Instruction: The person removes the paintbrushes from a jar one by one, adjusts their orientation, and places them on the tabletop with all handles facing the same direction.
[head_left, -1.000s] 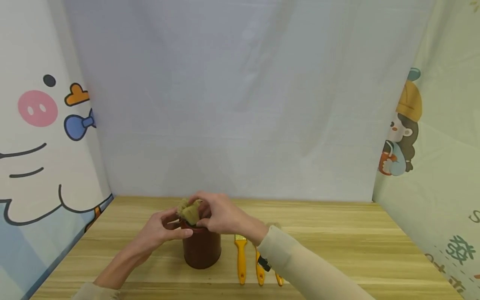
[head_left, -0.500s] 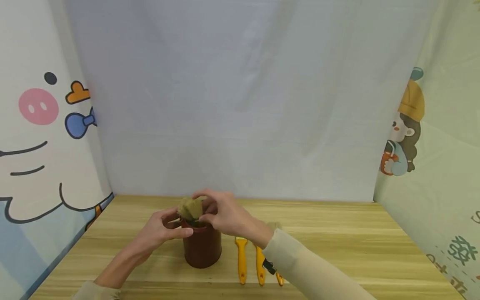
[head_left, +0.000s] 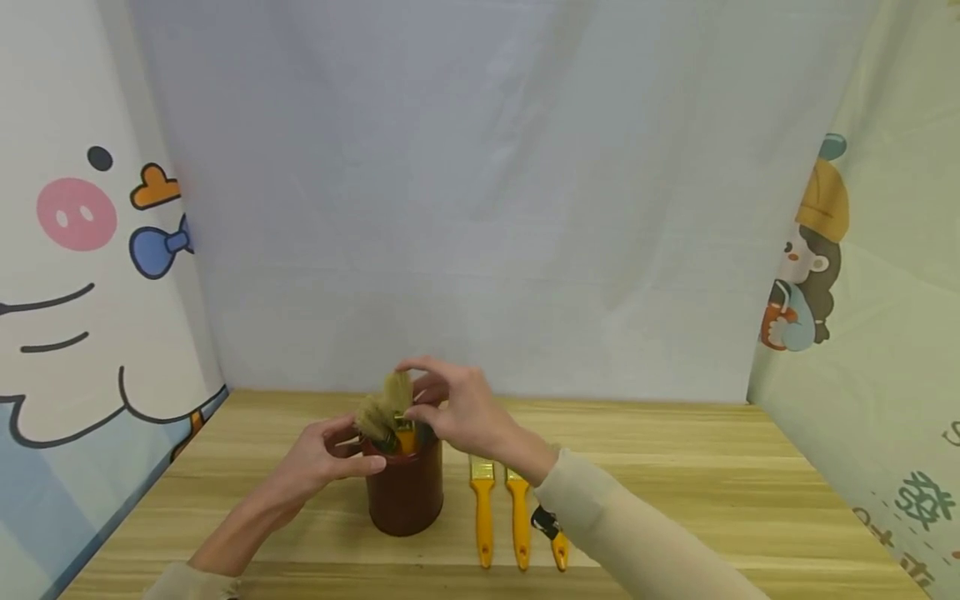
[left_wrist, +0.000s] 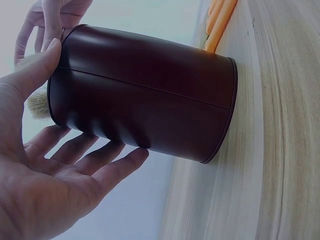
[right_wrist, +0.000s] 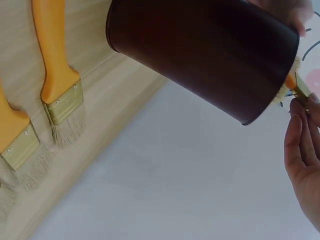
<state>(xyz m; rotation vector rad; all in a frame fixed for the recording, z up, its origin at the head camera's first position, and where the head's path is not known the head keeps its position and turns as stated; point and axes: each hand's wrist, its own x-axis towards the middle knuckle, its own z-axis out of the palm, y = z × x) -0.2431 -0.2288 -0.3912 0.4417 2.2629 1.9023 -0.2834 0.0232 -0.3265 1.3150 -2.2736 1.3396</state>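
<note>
A dark red cylindrical pot (head_left: 405, 496) stands upright on the wooden table. My left hand (head_left: 321, 460) grips it near the rim, thumb across the near side and fingers round the far side, as the left wrist view shows. With my right hand (head_left: 474, 418) I pinch a flat paintbrush (head_left: 406, 435) at its metal ferrule. Its bristles point up, and its orange handle goes down into the pot, where the lower part is hidden. Beside it, the pale bristles of other paintbrushes (head_left: 374, 419) stick out of the pot on the left.
Right of the pot lie three orange-handled paintbrushes: one nearest the pot (head_left: 483, 521), a middle one (head_left: 521, 521), and a third (head_left: 560, 552) partly under my right sleeve. A white cloth (head_left: 480, 208) hangs behind the table, with printed cloths at both sides.
My right hand has moved up and slightly right, and the paintbrush it pinches has risen, so its ferrule and some orange handle now show. The left hand and the pot have stayed put.
</note>
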